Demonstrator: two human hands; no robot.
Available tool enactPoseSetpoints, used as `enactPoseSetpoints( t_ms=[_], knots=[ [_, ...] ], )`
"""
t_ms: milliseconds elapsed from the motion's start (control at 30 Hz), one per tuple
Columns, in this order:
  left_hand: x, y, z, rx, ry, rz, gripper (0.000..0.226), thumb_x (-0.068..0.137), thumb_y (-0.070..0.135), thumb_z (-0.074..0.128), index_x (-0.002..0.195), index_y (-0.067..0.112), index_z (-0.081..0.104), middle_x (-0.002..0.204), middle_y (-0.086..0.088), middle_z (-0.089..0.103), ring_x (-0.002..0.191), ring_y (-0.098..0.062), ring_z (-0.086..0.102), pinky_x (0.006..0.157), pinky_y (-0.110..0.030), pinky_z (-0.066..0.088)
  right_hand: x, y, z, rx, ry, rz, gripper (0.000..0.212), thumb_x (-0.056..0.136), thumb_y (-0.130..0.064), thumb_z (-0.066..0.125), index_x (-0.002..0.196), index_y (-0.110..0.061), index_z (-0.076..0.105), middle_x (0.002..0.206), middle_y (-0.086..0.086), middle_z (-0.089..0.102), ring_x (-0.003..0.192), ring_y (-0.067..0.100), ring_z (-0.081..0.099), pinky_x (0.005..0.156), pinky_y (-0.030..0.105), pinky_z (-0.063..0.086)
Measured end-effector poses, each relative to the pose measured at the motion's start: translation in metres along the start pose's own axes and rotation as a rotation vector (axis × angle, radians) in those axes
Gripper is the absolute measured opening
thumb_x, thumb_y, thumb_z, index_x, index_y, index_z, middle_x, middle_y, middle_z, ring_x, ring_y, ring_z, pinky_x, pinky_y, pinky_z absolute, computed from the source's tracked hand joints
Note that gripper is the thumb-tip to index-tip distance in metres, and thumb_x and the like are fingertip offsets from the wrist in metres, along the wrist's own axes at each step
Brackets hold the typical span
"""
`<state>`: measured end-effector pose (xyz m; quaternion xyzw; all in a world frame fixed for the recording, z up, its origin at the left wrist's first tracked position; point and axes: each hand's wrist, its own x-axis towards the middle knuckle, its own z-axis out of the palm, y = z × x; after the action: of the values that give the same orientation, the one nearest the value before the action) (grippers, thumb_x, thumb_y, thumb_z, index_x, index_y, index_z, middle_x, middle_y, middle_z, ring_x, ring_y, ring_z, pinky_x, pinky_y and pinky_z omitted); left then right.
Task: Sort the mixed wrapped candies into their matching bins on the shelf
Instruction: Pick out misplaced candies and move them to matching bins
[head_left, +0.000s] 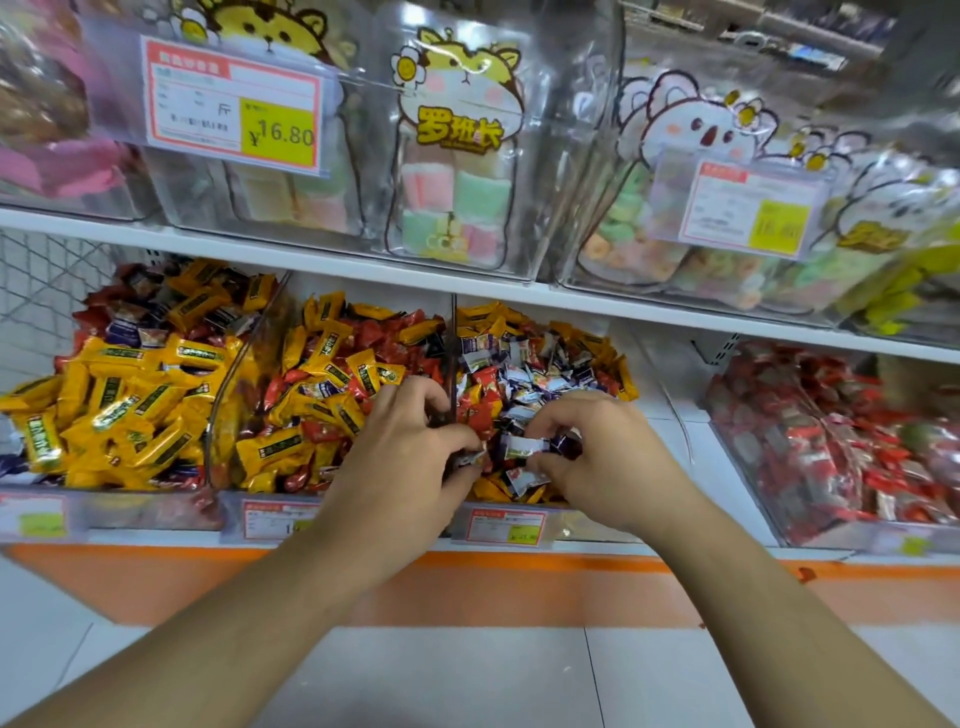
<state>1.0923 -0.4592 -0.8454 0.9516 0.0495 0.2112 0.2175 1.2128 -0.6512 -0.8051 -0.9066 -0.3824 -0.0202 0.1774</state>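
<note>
Three clear bins on the lower shelf hold wrapped candies. The left bin (156, 512) is mostly yellow candies (119, 400). The middle bin (270, 512) mixes yellow and red candies (332, 374). The third bin (587, 527) holds white-and-purple candies (524, 374) mixed with red and yellow ones. My left hand (410, 452) reaches over the divider between the middle and third bins and pinches a small wrapped candy (474, 458). My right hand (597, 452) is in the third bin, pinching a white-and-purple candy (524, 447).
A fourth bin (841, 535) at the right holds red packets. The upper shelf (311, 260) carries clear bins of pastel marshmallow and ring sweets with price tags (234, 104). Below the bins runs an orange shelf base (519, 587) and a pale tiled floor.
</note>
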Motion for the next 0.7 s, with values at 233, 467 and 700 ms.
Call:
enactPoseSetpoints(
  t_ms=[233, 467, 700],
  knots=[
    [0.004, -0.002, -0.038, -0.112, 0.091, -0.127, 0.019, 0.095, 0.032, 0.071, 0.114, 0.032, 0.073, 0.109, 0.019, 0.057, 0.099, -0.005, 0.054, 0.084, -0.021, 0.043, 0.002, -0.02, -0.004, 0.107, 0.081, -0.025, 0.016, 0.087, -0.031, 0.079, 0.102, -0.029, 0.074, 0.096, -0.015, 0.066, 0.09, 0.002, 0.058, 0.077, 0.012, 0.044],
    [-0.011, -0.043, -0.073, -0.008, 0.047, -0.318, 0.036, 0.095, 0.025, 0.067, 0.13, 0.035, 0.065, 0.129, 0.013, 0.052, 0.121, -0.014, 0.051, 0.093, -0.032, 0.049, 0.021, -0.059, 0.009, 0.128, 0.032, -0.173, 0.036, 0.09, -0.034, 0.077, 0.125, -0.031, 0.07, 0.119, -0.015, 0.067, 0.115, 0.004, 0.057, 0.103, 0.022, 0.045],
    [-0.009, -0.023, -0.062, -0.119, -0.025, -0.198, 0.043, 0.099, 0.025, 0.061, 0.14, 0.037, 0.055, 0.137, 0.02, 0.045, 0.092, -0.003, 0.041, 0.089, -0.021, 0.037, 0.012, -0.01, -0.007, 0.072, 0.055, 0.144, 0.052, 0.09, -0.019, 0.078, 0.138, -0.03, 0.061, 0.139, -0.013, 0.059, 0.129, 0.009, 0.052, 0.102, 0.019, 0.036]
  ],
)
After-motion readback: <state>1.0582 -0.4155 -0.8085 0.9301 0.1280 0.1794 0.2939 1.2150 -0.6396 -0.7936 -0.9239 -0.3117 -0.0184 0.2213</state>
